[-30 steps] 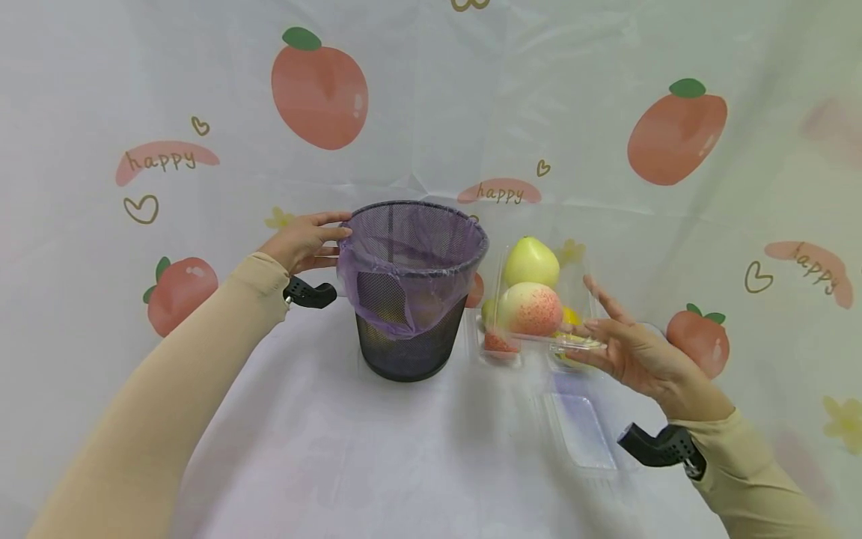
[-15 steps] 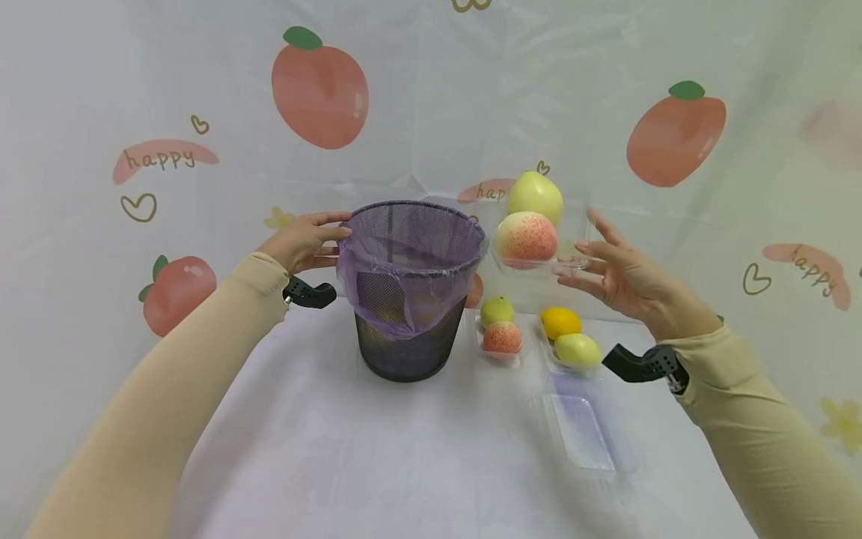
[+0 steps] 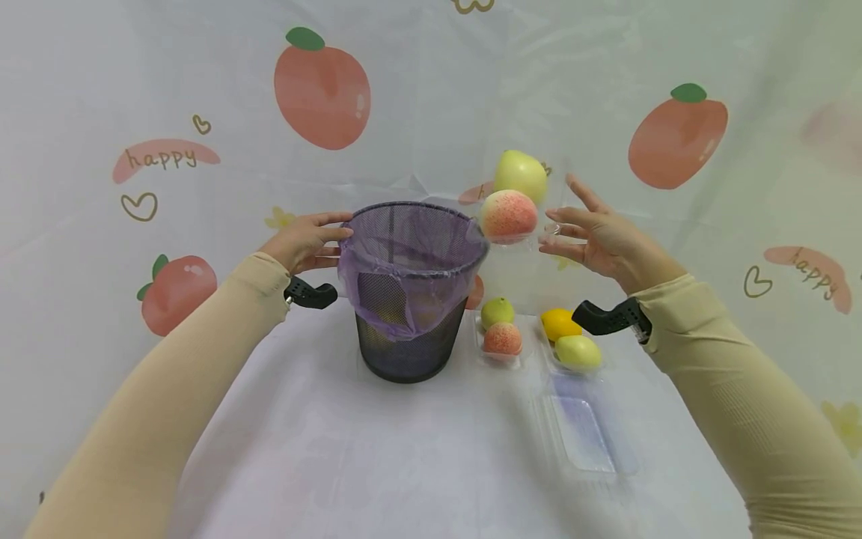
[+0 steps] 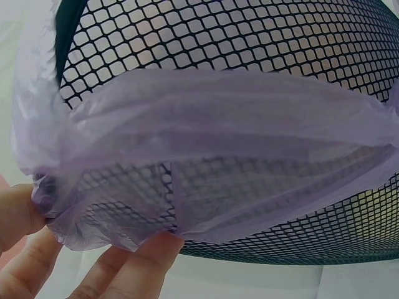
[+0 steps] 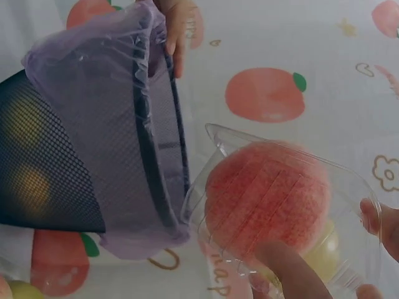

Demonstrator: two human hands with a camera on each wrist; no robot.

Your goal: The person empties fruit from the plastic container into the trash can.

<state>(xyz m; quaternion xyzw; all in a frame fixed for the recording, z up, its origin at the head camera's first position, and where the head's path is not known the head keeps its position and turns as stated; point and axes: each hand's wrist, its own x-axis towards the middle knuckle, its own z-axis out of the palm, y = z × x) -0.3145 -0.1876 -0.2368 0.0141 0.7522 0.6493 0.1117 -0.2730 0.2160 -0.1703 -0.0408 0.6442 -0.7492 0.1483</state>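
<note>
In the head view, a black mesh wastebasket (image 3: 404,359) stands upright, lined with a purple bag (image 3: 431,299) folded over its rim. My left hand (image 3: 299,243) touches the rim's left side with extended fingers; in the left wrist view, fingertips (image 4: 159,246) lie against the bag. Up at the right of the rim, my right hand (image 3: 599,236) holds a clear plastic box (image 3: 508,239). Inside it are a speckled pink peach (image 3: 509,215) and a yellow-green fruit (image 3: 521,176). The right wrist view shows the box (image 5: 368,187) tilted, near the basket's mouth.
Two clear boxes stand right of the basket: one with a green fruit (image 3: 497,312) and a peach (image 3: 502,339), one with an orange-yellow fruit (image 3: 560,324) and a yellow fruit (image 3: 577,351). A clear tray (image 3: 586,434) lies nearer. Yellowish shapes (image 5: 28,187) show through the mesh.
My right hand has raised the box with its two fruits off the table area, then moved it left toward the wastebasket's rim. My left hand has stayed in place.
</note>
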